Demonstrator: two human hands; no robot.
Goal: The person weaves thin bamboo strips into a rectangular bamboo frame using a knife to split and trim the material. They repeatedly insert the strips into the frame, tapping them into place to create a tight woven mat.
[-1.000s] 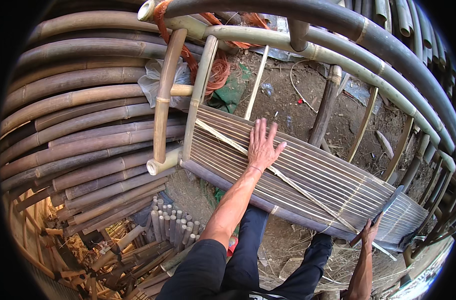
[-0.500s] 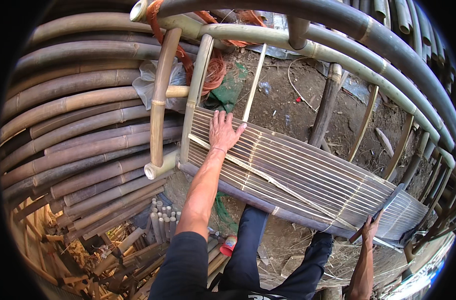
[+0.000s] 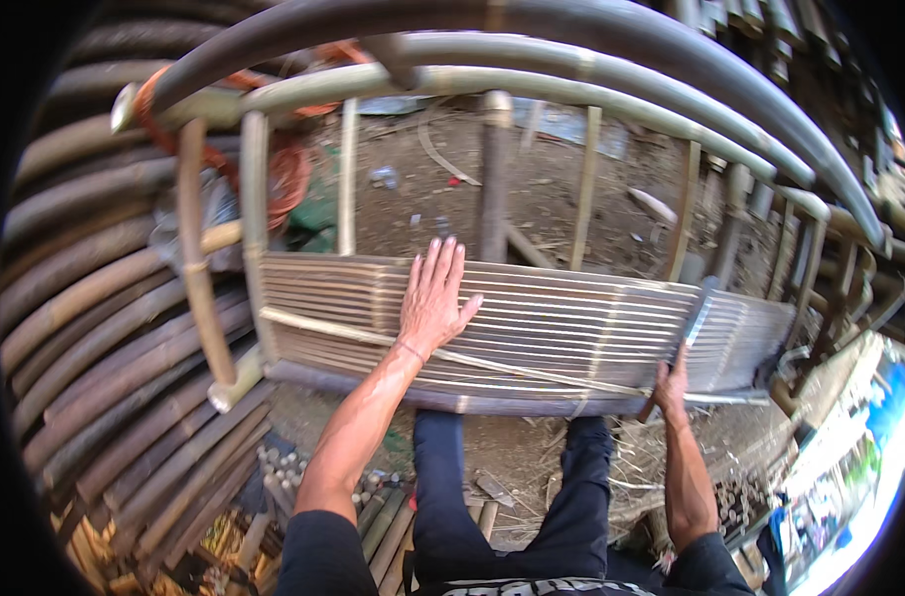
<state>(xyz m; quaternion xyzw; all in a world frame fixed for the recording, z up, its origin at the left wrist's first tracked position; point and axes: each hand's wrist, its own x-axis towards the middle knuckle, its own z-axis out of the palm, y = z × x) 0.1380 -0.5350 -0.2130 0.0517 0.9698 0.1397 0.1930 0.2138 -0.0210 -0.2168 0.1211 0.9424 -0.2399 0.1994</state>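
Since a second ago the left hand [image 3: 434, 298] has slid along the slatted bamboo seat [image 3: 532, 333] and now lies flat on it, fingers spread, grip released. That seat spans the frame's middle, set in a bamboo bench frame [image 3: 492, 84] of thick curved poles. It looks stiff but springy, its thin slats likely to crack under sharp force; the dark front rail [image 3: 492, 402] seems the soundest place to take hold. Stacked bamboo poles [image 3: 95, 338] crowd the left, and cut short lengths [image 3: 373, 492] lie by the feet. An orange cord [image 3: 274, 169] hangs behind. The right hand [image 3: 671, 382] is clenched around a long blade [image 3: 693, 323] resting across the slats.
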